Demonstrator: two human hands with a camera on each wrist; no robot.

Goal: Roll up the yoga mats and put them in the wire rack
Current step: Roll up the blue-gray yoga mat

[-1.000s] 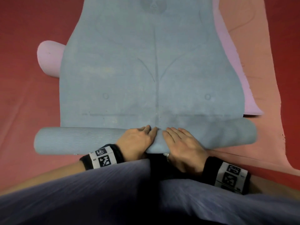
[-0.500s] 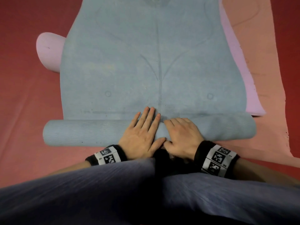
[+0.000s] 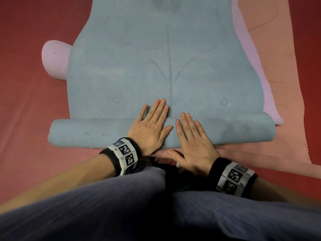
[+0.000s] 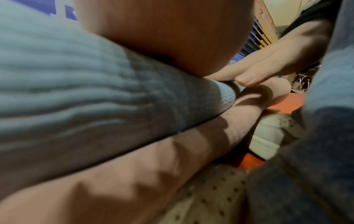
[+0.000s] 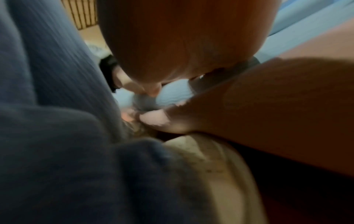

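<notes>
Your left hand [image 3: 150, 126] lies flat on the rolled part of the blue yoga mat [image 3: 165, 66], fingers straight and spread, the fingertips reaching over the roll onto the flat sheet beyond it. Your right hand [image 3: 193, 140] sits just beside it, also flat and palm down, fingers straight along the top of the roll [image 3: 225, 131], thumb hanging off the near side toward your knees. Neither hand grips anything; both press.

The roll runs crosswise in front of you, touching your palms near its middle, with both ends free. It looks fairly even, though the left end sits a little nearer to you than the right. Most of the blue mat lies unrolled ahead. Under it lies a salmon mat [image 3: 281, 66], showing on the right and along the near edge, and between the two a lilac mat [image 3: 250, 58] peeks out at the right. A lilac roll [image 3: 55, 61] pokes out from beneath the blue mat's left edge, on the red floor [image 3: 26, 101].

You are early in rolling the first mat. The next move, as I judge it, calls for pushing both palms forward together with even pressure, so the roll stays tight and square. Watch that lilac roll ahead: the blue mat drapes over it, and it may lift or skew your roll. The wire rack is not in the head view.
</notes>
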